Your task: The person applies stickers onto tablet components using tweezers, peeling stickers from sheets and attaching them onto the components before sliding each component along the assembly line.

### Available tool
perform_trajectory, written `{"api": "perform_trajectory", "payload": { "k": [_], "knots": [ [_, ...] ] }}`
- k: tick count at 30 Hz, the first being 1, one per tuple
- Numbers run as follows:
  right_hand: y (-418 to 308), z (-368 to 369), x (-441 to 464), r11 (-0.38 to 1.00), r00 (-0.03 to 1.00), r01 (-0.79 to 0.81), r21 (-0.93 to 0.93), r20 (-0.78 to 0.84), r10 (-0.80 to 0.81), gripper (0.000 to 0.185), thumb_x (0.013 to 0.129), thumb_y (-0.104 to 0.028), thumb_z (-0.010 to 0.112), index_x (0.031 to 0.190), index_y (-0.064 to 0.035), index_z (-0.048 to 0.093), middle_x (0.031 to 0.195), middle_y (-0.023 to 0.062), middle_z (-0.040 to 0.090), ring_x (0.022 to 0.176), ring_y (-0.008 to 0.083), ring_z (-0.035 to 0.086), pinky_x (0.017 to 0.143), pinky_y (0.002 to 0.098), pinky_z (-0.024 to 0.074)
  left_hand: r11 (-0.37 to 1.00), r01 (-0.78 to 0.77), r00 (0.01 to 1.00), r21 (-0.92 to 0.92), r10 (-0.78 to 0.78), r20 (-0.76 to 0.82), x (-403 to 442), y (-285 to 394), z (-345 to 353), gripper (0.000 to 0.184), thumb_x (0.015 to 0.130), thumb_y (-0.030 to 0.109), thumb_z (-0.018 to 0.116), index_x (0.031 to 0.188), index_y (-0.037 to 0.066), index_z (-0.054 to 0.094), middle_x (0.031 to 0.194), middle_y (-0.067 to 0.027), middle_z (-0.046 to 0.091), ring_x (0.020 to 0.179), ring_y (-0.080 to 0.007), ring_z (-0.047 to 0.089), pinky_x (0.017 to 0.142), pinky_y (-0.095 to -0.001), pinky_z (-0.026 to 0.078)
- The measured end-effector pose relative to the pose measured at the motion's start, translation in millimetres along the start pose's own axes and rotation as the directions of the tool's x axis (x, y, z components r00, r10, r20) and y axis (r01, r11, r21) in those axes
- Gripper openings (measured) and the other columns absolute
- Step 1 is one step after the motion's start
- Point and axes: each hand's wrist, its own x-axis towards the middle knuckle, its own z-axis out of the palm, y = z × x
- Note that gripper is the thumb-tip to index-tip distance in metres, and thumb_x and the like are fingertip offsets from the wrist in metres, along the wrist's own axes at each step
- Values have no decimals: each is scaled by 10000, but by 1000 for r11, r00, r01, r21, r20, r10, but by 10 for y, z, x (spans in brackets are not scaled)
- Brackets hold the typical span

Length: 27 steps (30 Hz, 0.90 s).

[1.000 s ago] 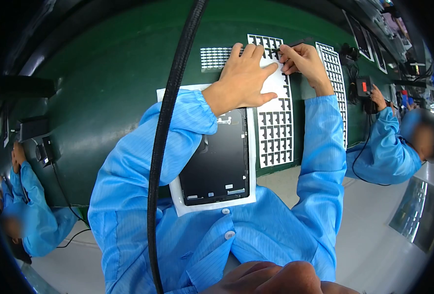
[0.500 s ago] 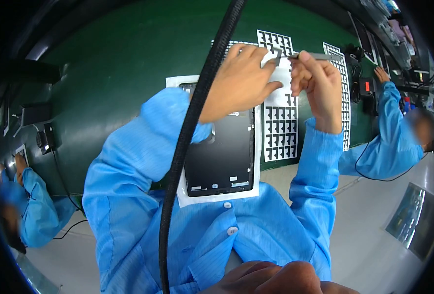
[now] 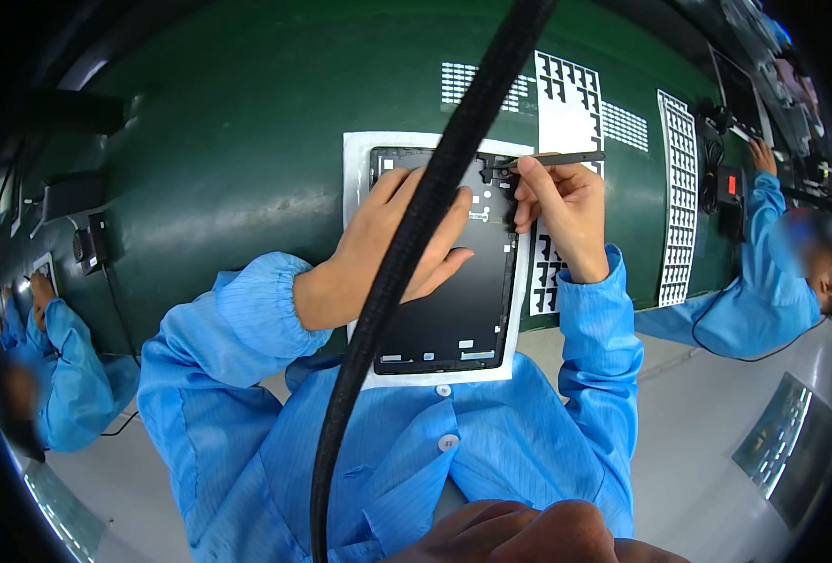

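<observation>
A dark tablet-like panel [image 3: 444,300] lies on a white padded sheet [image 3: 358,164] in front of me. My left hand [image 3: 378,235] rests over its upper left part, fingers stretched out and apart, holding nothing. At the panel's upper right corner my right hand [image 3: 571,206] pinches dark tweezers [image 3: 566,159] between thumb and fingers. Their tip points left at a small black cut piece [image 3: 493,172] on or just above the panel; whether it touches cannot be told. Right of the panel lies a white sheet of black stickers [image 3: 566,127], partly behind my right hand.
A black braided cable [image 3: 388,272] crosses the view in front of my left hand. Another sticker sheet [image 3: 678,197] lies to the right, and small white label sheets [image 3: 624,127] lie farther back. Black adapters [image 3: 70,206] stand at left. Co-workers in blue sleeves [image 3: 763,220] sit on both sides.
Both hands have come down from the sticker sheet to the panel's upper part. The tweezers, with a black piece at their tip, now reach over its upper right corner. My view has shifted slightly.
</observation>
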Motion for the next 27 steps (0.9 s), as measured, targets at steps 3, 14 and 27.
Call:
{"api": "perform_trajectory", "payload": {
  "k": [3, 14, 27],
  "knots": [
    [5, -16, -6, 1000, 1000, -1, -9, -7, 1, 249, 951, -164, 678, 905, 81, 663, 692, 98, 651, 488, 132, 621, 415, 243, 503, 1000, -4, 1000, 15, 4, 24, 3, 14, 9, 566, 755, 341, 766, 1182, -11, 647, 1265, -202, 571, 1131, -335, 547, 946, -426, 444],
    [-3, -32, 7, 999, 999, -34, -16, 12, 34, 264, 944, -170, 691, 917, 91, 658, 701, 99, 654, 489, 137, 629, 420, 245, 509, 995, 8, 1000, 98, -11, 27, 3, 60, 18, 566, 763, 340, 762, 1189, -15, 644, 1279, -208, 562, 1144, -336, 541, 956, -434, 445],
    [-13, -54, 30, 999, 998, -32, -22, 49, 33, 272, 945, -172, 690, 892, 92, 650, 688, 94, 645, 490, 142, 634, 423, 250, 516, 996, 10, 999, 91, -14, 46, 39, 64, -17, 584, 740, 331, 781, 1197, -5, 642, 1290, -194, 561, 1162, -329, 542, 942, -433, 455]
  ]
}}
